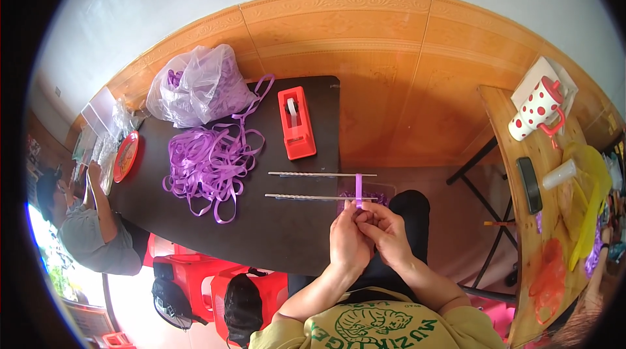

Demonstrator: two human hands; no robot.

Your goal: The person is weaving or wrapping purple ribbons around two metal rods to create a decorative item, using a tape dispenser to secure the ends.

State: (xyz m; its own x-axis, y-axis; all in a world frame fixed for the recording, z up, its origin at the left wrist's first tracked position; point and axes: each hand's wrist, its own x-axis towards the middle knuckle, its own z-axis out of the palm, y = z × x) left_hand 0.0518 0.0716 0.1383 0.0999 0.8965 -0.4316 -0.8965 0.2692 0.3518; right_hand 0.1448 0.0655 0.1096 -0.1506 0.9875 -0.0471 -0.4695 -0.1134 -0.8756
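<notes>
Two thin metal rods lie side by side on the dark table, their right ends jutting past its edge. A flat purple ribbon spans both rods near those ends. Just below the nearer rod, my left hand is closed, its fingertips pinching the ribbon. My right hand meets it there, fingers bent together at the ribbon's lower end; the exact grip is partly hidden. A loose heap of purple ribbon lies on the table to the left.
A red tape dispenser and a plastic bag of ribbon stand farther back. Below the rod ends sits a clear container with purple pieces. At right, a wooden table holds a dotted tumbler and phone. Another person sits far left.
</notes>
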